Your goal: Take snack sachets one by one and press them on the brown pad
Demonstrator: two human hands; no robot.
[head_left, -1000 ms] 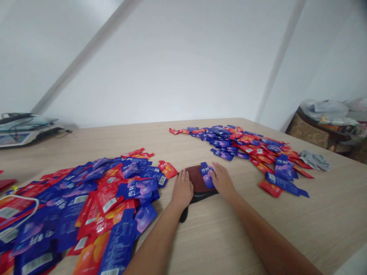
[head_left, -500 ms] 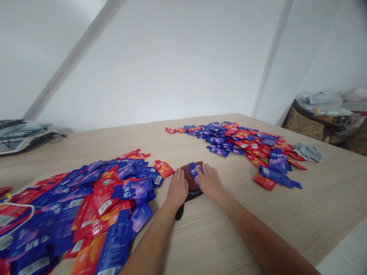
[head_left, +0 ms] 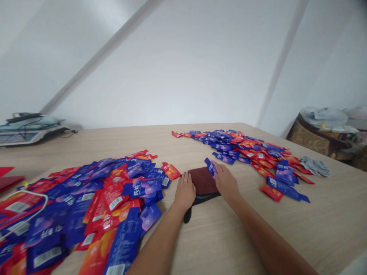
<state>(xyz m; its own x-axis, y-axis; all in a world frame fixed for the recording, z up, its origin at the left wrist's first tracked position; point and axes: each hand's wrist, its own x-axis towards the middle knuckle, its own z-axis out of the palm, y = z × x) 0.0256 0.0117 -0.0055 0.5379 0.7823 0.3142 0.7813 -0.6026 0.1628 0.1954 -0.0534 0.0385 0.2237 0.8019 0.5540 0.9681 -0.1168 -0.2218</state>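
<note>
Blue sachet (head_left: 210,167) pinched in right hand (head_left: 226,182) fingers; left hand (head_left: 185,191) flat, fingers together, steadying maroon pad (head_left: 203,180). Lift sachet clean, keep pad pinned.

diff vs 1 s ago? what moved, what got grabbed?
The right hand has lifted the blue packet off the dark red pad; it lay flat there before and now stands tilted in the fingers at the pad's far right edge. The left hand stays flat on the pad's left edge. Both packet piles look unchanged.
</note>
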